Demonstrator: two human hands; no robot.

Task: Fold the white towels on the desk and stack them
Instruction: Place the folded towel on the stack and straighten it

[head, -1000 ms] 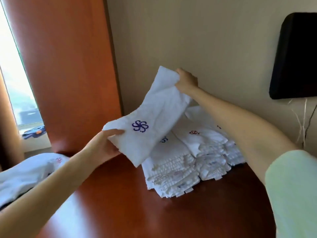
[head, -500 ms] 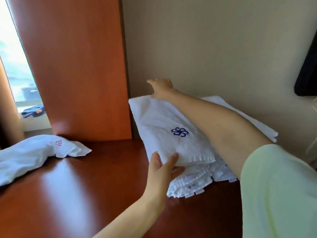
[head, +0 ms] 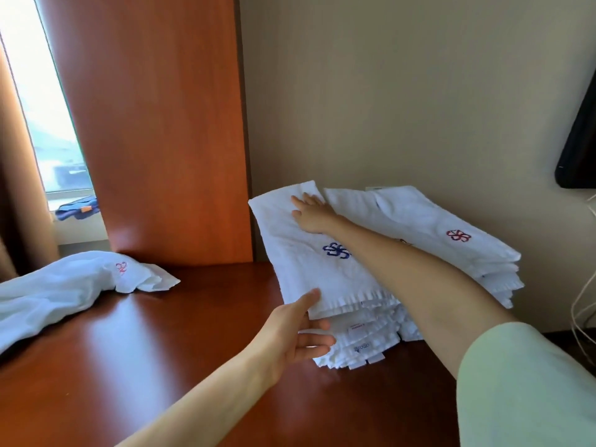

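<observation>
Window sill: a blue cloth-like thing (head: 76, 207) lies on the sill at the far left, beside the bright glass; I can't make out what it is.
Loose towel (head: 58, 291): white and unfolded, crumpled on the left end of the desk with a red emblem near its right tip. It lies well apart from the stacks.
Wooden panel (head: 154, 124): an upright reddish-brown board behind the desk, between the window and the plain wall.
Desk (head: 180, 356): a glossy reddish-brown top that carries every towel here.
Left hand (head: 295, 337): reaches in from the lower left with fingers straight and loosely spread, gripping nothing. The thumb lies against the near corner of the top towel, and the fingers touch the frilled edges of the pile below.
Top towel (head: 300, 269): folded, white, blue emblem facing up, lying on the left stack with its far end close to the wall.
Left stack (head: 361, 346): folded white towels on the desk, fringed edges and small labels turned toward the person.
Right hand (head: 311, 214): palm down on the far end of the top towel, fingers straight, pressing rather than clutching. Its forearm crosses above both stacks.
Right stack (head: 429, 227): folded towels touching the left stack, against the wall; the uppermost shows a red emblem.
Sleeve (head: 529, 391): pale green, on the right arm.
Dark screen (head: 579, 140): on the wall at the far right edge, with pale cables (head: 583, 304) hanging below.
</observation>
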